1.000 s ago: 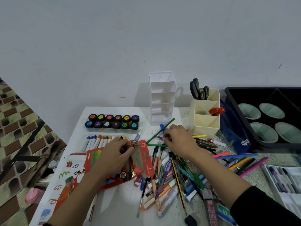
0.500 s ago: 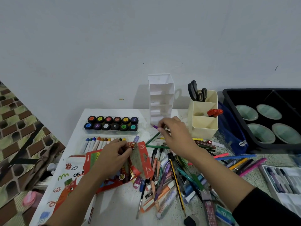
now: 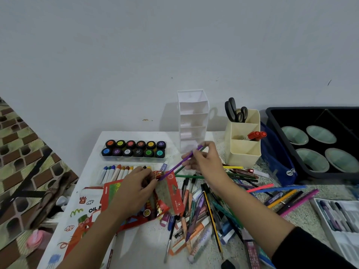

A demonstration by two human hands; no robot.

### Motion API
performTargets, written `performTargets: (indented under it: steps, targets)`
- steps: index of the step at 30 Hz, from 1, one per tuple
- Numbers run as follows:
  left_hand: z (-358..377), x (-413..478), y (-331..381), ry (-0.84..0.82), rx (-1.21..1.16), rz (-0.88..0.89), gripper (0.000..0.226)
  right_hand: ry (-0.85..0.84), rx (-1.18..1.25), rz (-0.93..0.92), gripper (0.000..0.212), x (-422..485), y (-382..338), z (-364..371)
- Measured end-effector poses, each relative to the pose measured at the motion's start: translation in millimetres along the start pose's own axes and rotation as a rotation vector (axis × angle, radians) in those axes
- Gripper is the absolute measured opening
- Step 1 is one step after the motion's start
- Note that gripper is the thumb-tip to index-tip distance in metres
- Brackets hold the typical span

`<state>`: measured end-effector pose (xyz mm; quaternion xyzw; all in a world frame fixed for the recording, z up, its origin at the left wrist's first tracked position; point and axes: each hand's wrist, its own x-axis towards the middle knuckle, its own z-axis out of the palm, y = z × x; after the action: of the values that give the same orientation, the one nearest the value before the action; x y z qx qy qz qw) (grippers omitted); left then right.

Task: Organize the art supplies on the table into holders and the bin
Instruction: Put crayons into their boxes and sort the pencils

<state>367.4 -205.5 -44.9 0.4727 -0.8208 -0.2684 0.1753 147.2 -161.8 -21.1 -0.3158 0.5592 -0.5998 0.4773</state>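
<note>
Purple pencil (image 3: 178, 165) between left hand (image 3: 136, 189), right hand (image 3: 206, 162)

My one head-worn camera looks forward and down over the desk (image 3: 139, 247), close above it, the blank wall (image 3: 174, 45) filling the upper half.
</note>
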Motion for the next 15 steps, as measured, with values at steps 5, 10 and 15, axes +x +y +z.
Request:
performTargets:
  steps: [5, 10, 15]
  targets:
    - [1, -2, 3, 0.017, 0.004, 0.004, 0.019, -0.021, 0.091, 0.208, 0.014, 2, 11, -10]
    - [-2, 0, 9, 0.036, 0.016, -0.014, 0.021, -0.114, -0.501, -0.006, 0.011, 4, 18, -15]
    - [0, 2, 13, 0.013, 0.069, 0.021, 0.02, -0.226, -1.206, -0.457, 0.012, 4, 23, -2]
